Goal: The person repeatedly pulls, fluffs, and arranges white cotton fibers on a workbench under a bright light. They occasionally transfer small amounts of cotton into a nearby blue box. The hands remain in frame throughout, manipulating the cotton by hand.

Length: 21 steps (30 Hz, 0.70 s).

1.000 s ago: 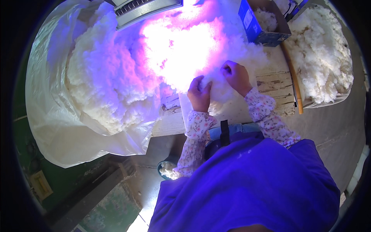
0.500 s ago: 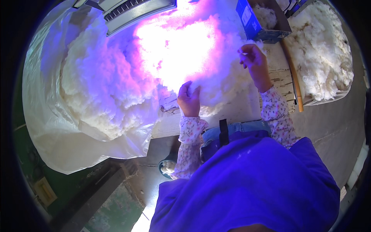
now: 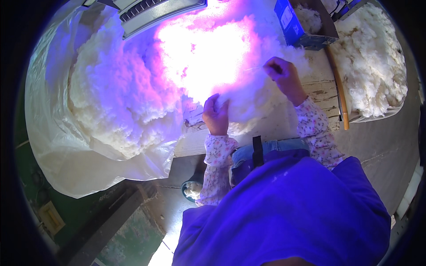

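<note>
White cotton-like fibre lies in a fluffy layer on the worktable, its middle washed out by bright pink-violet light. My left hand is at the near edge of this layer, thumb and fingers curled around a bit of the fluff. Farther right, my right hand hovers over the fibre with its fingers pinched together. From its fingertips a thin pale strand points left toward the glare; its exact kind is too small to make out.
A large heap of fibre sits on clear plastic sheeting at left. Above stands a lamp housing. At right are a blue box holding fibre, a wooden stick and a full bag of fibre. A bucket is below.
My right hand has moved left and slightly down toward the lit fibre, turning so its pinched fingers point left. The left hand has stayed almost in place.
</note>
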Each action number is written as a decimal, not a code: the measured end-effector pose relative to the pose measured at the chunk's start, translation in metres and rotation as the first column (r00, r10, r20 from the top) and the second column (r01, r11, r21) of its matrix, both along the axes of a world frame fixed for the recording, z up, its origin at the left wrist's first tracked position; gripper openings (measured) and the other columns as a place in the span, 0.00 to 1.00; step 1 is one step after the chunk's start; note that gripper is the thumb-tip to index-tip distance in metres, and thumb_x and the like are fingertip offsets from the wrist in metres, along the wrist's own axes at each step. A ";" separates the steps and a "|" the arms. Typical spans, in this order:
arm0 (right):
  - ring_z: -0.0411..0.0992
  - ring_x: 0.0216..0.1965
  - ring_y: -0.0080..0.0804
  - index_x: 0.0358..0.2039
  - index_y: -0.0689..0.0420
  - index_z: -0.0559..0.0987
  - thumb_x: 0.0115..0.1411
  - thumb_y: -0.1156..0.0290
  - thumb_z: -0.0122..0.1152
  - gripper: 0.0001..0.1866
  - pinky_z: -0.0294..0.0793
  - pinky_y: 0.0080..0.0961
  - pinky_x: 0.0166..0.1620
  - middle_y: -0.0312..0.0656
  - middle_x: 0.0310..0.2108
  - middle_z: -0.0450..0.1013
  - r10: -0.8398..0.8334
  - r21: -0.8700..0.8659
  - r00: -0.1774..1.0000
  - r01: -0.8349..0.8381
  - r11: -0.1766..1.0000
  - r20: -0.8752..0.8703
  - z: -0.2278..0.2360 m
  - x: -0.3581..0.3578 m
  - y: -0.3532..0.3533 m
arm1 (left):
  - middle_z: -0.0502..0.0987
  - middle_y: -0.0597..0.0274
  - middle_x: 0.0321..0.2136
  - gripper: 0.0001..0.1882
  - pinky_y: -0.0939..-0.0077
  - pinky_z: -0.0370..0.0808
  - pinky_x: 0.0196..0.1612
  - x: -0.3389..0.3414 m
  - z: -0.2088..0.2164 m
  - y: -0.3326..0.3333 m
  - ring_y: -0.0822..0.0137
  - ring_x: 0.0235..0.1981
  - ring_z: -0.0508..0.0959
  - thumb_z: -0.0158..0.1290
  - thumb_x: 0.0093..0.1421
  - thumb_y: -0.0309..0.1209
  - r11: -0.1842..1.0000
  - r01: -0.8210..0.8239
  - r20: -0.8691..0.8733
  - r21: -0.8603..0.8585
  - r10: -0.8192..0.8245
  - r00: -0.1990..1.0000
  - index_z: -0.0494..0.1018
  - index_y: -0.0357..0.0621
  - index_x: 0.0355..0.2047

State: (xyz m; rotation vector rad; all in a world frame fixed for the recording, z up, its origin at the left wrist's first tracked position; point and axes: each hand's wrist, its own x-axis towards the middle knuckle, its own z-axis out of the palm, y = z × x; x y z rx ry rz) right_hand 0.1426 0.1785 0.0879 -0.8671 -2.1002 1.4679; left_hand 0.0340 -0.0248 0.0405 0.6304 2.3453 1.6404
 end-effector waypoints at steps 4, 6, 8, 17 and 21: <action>0.64 0.24 0.17 0.29 0.59 0.74 0.56 0.76 0.53 0.02 0.64 0.14 0.27 0.33 0.26 0.69 -0.138 -0.313 0.977 0.083 0.946 -0.160 0.012 0.021 0.018 | 0.77 0.54 0.31 0.16 0.75 0.73 0.37 -0.005 -0.009 -0.009 0.66 0.32 0.77 0.61 0.45 0.23 0.999 -0.021 0.004 -0.027 0.021 1.000 0.73 0.35 0.36; 0.66 0.26 0.17 0.28 0.59 0.74 0.57 0.76 0.52 0.02 0.65 0.14 0.28 0.36 0.29 0.70 -0.240 -0.405 0.932 0.116 0.907 -0.271 0.018 0.032 0.026 | 0.77 0.54 0.31 0.16 0.75 0.73 0.37 -0.007 -0.013 -0.012 0.66 0.32 0.78 0.61 0.44 0.23 0.998 -0.016 -0.060 -0.064 0.012 0.998 0.73 0.35 0.36; 0.68 0.29 0.22 0.31 0.58 0.74 0.58 0.73 0.51 0.04 0.67 0.18 0.33 0.40 0.35 0.71 -0.325 -0.536 0.877 0.094 0.839 -0.354 0.023 0.045 0.036 | 0.77 0.55 0.31 0.16 0.76 0.73 0.37 -0.008 -0.015 -0.015 0.67 0.32 0.77 0.61 0.44 0.24 0.993 -0.018 -0.067 -0.118 0.010 0.998 0.73 0.35 0.36; 0.72 0.38 0.33 0.34 0.59 0.75 0.60 0.70 0.51 0.08 0.71 0.29 0.39 0.45 0.36 0.74 -0.455 -0.708 0.559 -0.410 0.574 -0.693 0.006 0.091 0.101 | 0.77 0.54 0.31 0.17 0.75 0.73 0.36 -0.011 -0.017 -0.015 0.64 0.31 0.77 0.61 0.44 0.24 0.978 -0.005 -0.088 -0.208 -0.014 0.996 0.73 0.36 0.36; 0.71 0.43 0.38 0.35 0.63 0.74 0.60 0.70 0.50 0.09 0.69 0.36 0.48 0.48 0.39 0.73 -0.452 -0.704 0.546 -0.463 0.538 -0.705 0.017 0.097 0.148 | 0.77 0.54 0.31 0.17 0.74 0.72 0.36 -0.012 -0.019 -0.017 0.63 0.31 0.77 0.60 0.44 0.24 0.970 -0.008 -0.102 -0.242 -0.017 0.995 0.73 0.36 0.37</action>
